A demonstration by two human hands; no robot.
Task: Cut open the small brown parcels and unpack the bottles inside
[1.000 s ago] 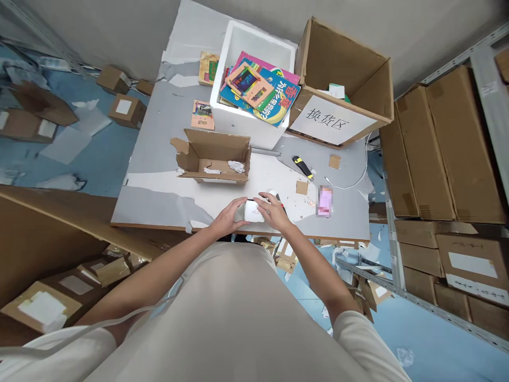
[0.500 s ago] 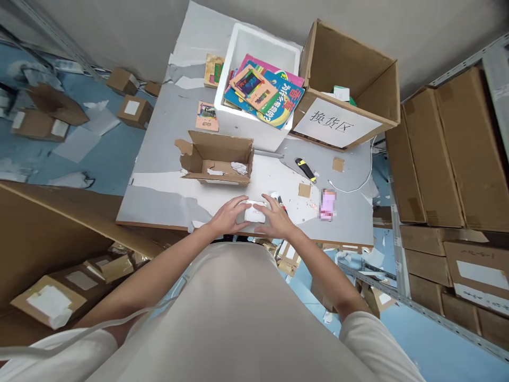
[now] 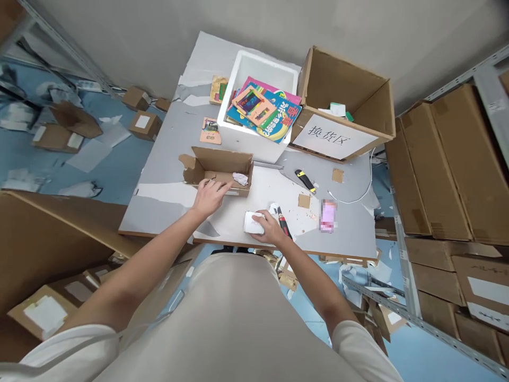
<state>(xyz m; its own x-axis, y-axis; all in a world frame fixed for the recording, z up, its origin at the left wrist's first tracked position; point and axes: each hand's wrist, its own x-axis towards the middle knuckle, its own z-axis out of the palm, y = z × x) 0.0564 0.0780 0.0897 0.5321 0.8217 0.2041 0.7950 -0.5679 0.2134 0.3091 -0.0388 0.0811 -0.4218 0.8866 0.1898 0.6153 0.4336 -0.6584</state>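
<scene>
My right hand is closed around a small white box near the table's front edge. My left hand reaches over the near wall of an open cardboard box, its fingers apart and their tips partly inside. A crumpled piece of white paper lies in that box, to the right of my left fingers. Just right of my right hand is a red and black cutter.
A white foam box full of books and a large labelled carton stand behind. On the right lie a yellow and black cutter, cardboard scraps, a blurred pink item and a white cable.
My left hand has left the small white box and moved up and left to the open cardboard box. My right hand remains at the small box. The view has shifted slightly.
</scene>
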